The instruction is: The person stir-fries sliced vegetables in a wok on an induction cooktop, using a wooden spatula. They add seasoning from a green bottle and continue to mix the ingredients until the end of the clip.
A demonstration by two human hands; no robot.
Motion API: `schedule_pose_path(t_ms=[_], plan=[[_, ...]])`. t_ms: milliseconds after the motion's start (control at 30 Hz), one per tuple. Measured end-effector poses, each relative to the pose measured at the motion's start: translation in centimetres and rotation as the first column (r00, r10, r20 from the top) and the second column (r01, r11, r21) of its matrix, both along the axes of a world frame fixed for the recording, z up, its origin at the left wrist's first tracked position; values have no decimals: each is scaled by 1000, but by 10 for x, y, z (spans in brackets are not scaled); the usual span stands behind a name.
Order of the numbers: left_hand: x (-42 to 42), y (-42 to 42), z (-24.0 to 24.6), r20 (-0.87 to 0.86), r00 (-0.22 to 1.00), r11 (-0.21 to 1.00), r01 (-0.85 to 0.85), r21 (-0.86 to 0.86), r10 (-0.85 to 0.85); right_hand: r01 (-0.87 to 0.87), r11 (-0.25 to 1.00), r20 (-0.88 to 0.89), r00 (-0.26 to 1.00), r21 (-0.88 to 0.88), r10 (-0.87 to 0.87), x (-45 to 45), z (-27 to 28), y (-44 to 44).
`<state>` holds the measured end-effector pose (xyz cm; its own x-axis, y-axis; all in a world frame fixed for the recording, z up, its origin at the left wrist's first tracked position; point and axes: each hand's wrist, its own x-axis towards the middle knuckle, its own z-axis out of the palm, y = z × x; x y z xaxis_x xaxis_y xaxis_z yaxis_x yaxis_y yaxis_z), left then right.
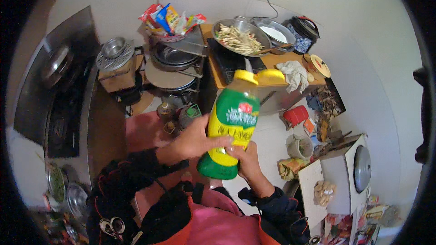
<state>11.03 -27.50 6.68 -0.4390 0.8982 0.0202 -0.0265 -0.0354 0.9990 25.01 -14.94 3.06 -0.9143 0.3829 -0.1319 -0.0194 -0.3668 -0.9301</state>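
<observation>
My left hand (192, 143) and my right hand (250, 160) both grip a green and yellow plastic bottle (235, 122), held upright with a slight tilt before my chest. Its yellow flip-top cap (269, 76) hangs open to the right. The label bears writing. Beyond the bottle, a steel wok (267, 42) holds food in pale strips (238, 39), and a wooden utensil (274, 49) lies across its rim. Under the wok is a black cooktop (226, 61).
A wooden-topped cabinet (211, 64) carries the wok, a metal bowl of white powder (272, 34), a crumpled cloth (294, 73) and a lidded pot (320, 66). Stacked pans (175, 54) stand left of it. A dark stove (64, 122) lies far left; a plastic bucket (299, 146) is on the right.
</observation>
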Motion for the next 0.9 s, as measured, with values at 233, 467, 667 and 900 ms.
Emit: schedule_pose_path(t_ms=[233, 467, 667, 900], plan=[[-123, 90, 56, 94, 978, 978, 193, -75, -185, 19, 994, -183, 982, -109, -39, -115, 29, 73], [-178, 161, 99, 63, 993, 939, -70, -337, 97, -177, 940, -267, 959, -292, 97, -200, 50, 137], [-198, 228, 103, 256, 933, 890, -118, -441, 251, -342, 936, -317, 900, -89, 299, -222, 51, 222], [-223, 289, 128, 242, 943, 794, -37, -606, 229, -506, 669, -275, 861, -544, 427, -260, 40, 278]])
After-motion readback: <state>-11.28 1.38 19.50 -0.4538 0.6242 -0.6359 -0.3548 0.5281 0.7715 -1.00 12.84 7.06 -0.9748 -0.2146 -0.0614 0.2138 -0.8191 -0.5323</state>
